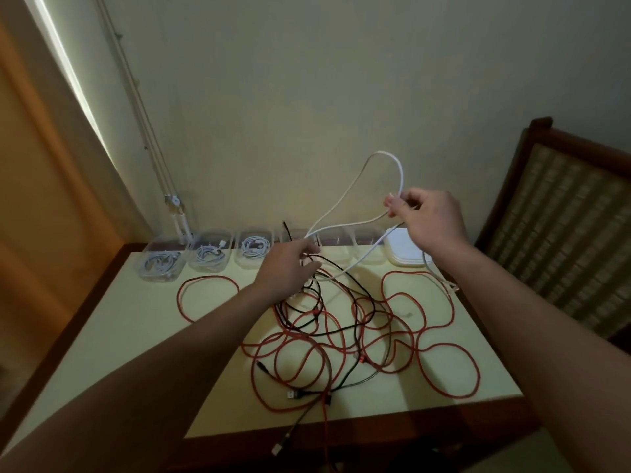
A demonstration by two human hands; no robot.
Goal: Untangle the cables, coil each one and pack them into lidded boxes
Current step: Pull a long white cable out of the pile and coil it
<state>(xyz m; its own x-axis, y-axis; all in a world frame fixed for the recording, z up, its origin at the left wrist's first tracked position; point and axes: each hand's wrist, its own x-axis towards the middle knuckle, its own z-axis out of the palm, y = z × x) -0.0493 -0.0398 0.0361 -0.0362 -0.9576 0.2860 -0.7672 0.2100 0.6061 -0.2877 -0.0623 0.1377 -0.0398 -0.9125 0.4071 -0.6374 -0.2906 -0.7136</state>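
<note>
Right hand (426,220), raised, pinches the white cable (401,175), whose loop arches above it; left hand (290,264), lower and outstretched, grips the same cable.

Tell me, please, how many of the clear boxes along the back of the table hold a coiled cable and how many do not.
Clear boxes holding a coiled white cable: 3
Clear boxes with no coil: 3
Total: 6
</note>
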